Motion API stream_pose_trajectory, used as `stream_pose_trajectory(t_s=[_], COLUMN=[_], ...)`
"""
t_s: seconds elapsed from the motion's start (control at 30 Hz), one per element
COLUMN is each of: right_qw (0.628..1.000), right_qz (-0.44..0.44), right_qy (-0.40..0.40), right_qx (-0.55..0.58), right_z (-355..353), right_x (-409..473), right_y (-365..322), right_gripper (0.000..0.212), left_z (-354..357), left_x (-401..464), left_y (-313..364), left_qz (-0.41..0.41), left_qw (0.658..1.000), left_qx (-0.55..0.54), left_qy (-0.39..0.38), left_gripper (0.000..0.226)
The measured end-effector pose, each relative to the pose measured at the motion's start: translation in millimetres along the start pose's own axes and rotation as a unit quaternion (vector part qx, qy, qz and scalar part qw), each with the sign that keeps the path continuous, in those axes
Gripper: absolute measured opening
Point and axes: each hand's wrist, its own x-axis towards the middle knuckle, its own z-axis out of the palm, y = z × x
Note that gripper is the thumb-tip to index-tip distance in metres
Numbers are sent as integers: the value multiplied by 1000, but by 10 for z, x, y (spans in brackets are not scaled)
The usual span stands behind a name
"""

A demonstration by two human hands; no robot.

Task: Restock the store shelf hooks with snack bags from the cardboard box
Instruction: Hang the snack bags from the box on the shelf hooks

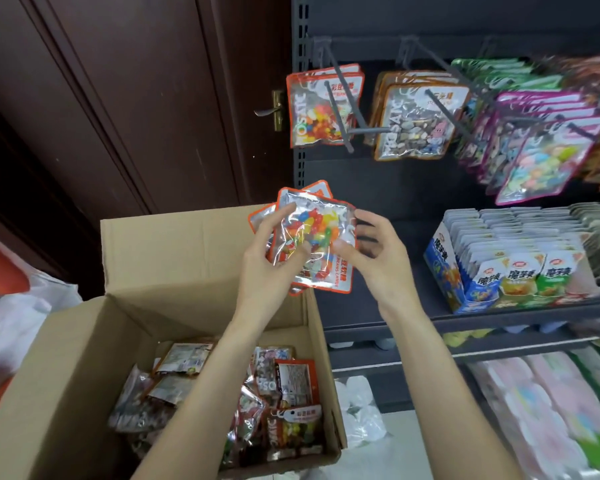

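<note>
Sorting candy bags above the box
Left hand (267, 261) pinches perhaps 3 light, slippery, crinkly candy bags (314, 244); right hand (374, 251) pinches the front one's edge. Best taken by the stiff top seam.

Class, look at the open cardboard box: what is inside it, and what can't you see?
Inside the cardboard box lies a loose pile of snack bags, clear and orange-edged, some showing coloured sweets. The person's left forearm covers part of the pile, and whatever lies beneath the top bags is hidden.
</note>
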Motion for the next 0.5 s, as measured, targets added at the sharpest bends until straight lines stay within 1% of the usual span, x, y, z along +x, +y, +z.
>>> stream_pose_trajectory(t_s=[0.07, 0.13, 0.2, 0.3, 0.4, 0.5], right_qw=[1000, 999, 996, 989, 987, 992], right_qz=[-14, -40, -76, -126, -146, -125], right_qy=[13, 5, -5, 12, 24, 31], right_qx=[-2, -8, -44, -82, -57, -8], right_z=[-50, -65, -54, -18, -42, -133], right_x=[-15, -66, -120, -189, -187, -123], right_y=[20, 35, 51, 42, 18, -14], right_gripper=[48, 49, 55, 63, 64, 67], left_z=[26, 45, 54, 60, 58, 12], left_x=[-23, -31, -37, -55, -68, -58], left_y=[3, 1, -10, -50, -25, -5], left_qz=[8, 18, 27, 33, 37, 31], left_qw=[1000, 1000, 999, 998, 997, 995], left_qx=[9, 13, 22, 43, 70, 91], left_qy=[-8, 0, 15, 26, 12, -12], left_gripper=[47, 51, 56, 65, 72, 70])
